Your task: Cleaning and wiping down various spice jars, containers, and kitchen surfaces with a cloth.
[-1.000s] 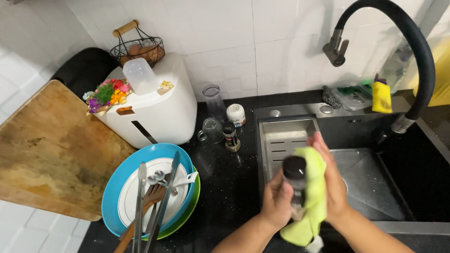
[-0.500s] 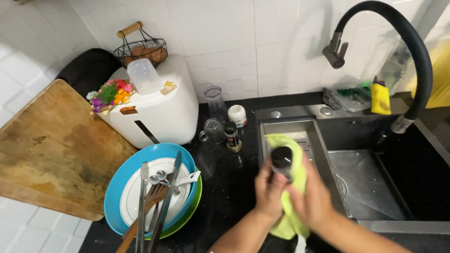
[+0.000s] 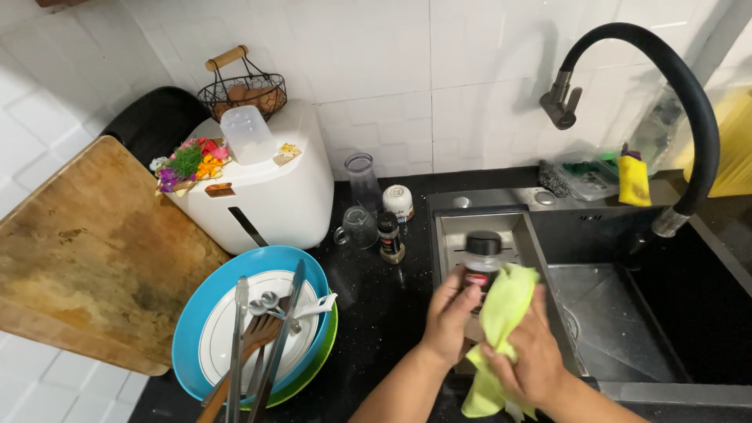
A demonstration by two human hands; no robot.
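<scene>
My left hand (image 3: pixel 450 317) grips a small spice jar (image 3: pixel 479 265) with a black lid and a red label, holding it upright over the left rim of the sink (image 3: pixel 595 309). My right hand (image 3: pixel 529 356) presses a yellow-green cloth (image 3: pixel 501 321) against the jar's right side. The cloth hangs down below both hands.
A blue plate (image 3: pixel 258 329) stacked on a green one holds tongs, a knife and spoons. A wooden board (image 3: pixel 86 251) lies left; a white appliance (image 3: pixel 262 184) stands behind. Small jars (image 3: pixel 389 235) and a glass (image 3: pixel 362 182) stand by the sink. A black tap (image 3: pixel 666 94) arches over it.
The jar and cloth shifted left and then back up; the cloth moved from over the jar to its right side, leaving the lid and label showing.
</scene>
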